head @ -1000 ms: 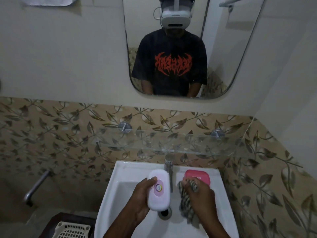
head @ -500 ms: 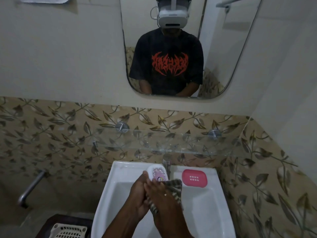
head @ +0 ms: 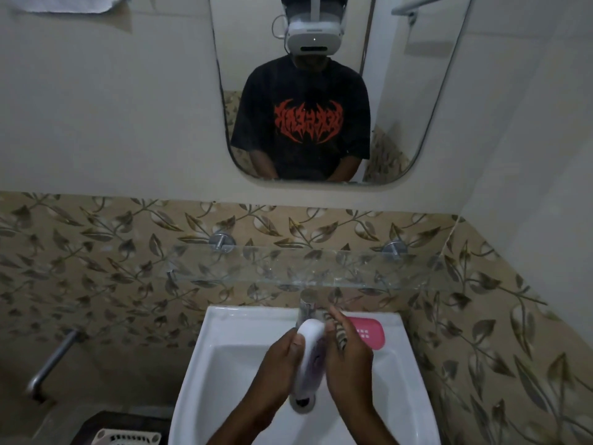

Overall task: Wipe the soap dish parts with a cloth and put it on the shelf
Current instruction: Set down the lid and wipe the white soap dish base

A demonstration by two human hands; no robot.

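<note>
While the left hand (head: 279, 358) curls round the white oval plastic soap dish lid (head: 309, 332) above the white sink (head: 231, 348), the right hand (head: 348, 358) grips a striped cloth (head: 338, 332) against it. The pink plastic tray (head: 369, 332) sits on the sink's back rim.

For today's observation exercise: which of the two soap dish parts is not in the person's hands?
The pink part, lying on the sink rim; the white part is gripped by the left hand.
</note>
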